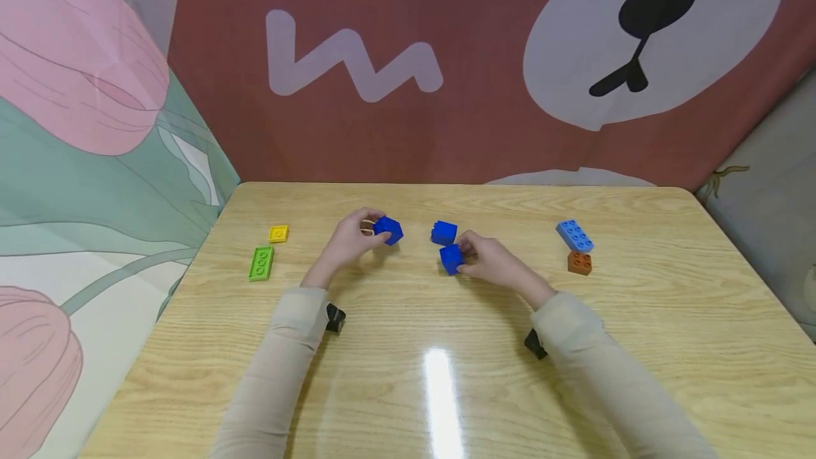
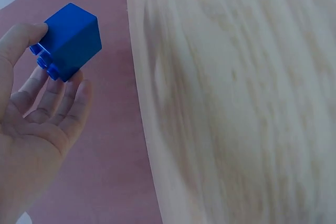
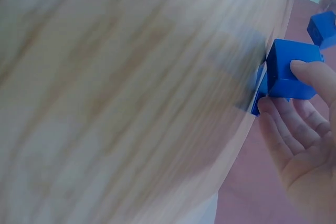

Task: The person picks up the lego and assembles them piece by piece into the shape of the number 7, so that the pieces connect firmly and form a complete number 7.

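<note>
My left hand (image 1: 347, 239) pinches a dark blue toy brick (image 2: 73, 38) between thumb and fingers, its studs turned toward the palm in the left wrist view. To the right, my right hand (image 1: 494, 261) holds a second dark blue brick (image 1: 451, 259), with the thumb (image 3: 310, 74) on one side and the fingers on the other. A third dark blue brick (image 1: 444, 232) lies on the table just behind the right hand's brick, partly hidden by it in the right wrist view. The two held bricks are apart.
On the left of the wooden table (image 1: 382, 402) lie a yellow brick (image 1: 278, 234) and a light green brick (image 1: 261, 263). A light blue brick (image 1: 575, 236) and a brown brick (image 1: 579, 263) are at the right. A printed cloth (image 1: 395, 140) hangs along the far edge.
</note>
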A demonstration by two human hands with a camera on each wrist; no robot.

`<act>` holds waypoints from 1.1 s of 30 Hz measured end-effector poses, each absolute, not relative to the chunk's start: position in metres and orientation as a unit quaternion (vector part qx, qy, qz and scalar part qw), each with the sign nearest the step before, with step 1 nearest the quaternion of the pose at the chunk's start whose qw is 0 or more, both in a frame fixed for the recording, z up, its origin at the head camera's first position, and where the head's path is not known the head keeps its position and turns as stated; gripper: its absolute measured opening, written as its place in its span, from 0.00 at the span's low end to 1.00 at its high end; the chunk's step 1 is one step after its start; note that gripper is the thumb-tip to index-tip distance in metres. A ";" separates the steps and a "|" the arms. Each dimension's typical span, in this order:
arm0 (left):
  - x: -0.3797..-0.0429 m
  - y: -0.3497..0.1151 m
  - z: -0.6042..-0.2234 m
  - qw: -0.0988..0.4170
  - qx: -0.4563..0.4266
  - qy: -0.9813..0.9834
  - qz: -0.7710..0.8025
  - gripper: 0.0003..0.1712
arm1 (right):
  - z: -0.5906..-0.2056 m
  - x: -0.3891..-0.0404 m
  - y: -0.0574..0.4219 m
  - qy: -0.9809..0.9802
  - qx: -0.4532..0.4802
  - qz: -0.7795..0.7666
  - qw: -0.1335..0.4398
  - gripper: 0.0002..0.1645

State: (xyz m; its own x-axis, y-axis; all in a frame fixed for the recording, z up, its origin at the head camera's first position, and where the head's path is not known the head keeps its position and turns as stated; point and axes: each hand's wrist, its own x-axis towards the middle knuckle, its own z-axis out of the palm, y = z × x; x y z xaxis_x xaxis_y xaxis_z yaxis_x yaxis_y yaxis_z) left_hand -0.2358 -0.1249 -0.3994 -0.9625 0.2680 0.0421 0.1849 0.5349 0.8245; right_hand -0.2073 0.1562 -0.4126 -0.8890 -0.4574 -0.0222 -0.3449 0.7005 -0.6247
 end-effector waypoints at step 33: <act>-0.234 -0.110 -0.393 0.045 0.141 0.864 0.482 0.25 | -0.413 -0.214 0.114 0.929 -0.181 -0.302 0.115 0.25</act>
State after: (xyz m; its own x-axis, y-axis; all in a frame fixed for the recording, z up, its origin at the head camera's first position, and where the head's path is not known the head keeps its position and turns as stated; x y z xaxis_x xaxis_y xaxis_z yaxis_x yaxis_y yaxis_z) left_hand -0.2336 -0.1098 -0.3933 -0.9562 0.2870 0.0572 0.1994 0.4960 0.8451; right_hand -0.2141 0.1143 -0.4132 -0.9083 -0.4052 -0.1043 -0.2666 0.7526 -0.6021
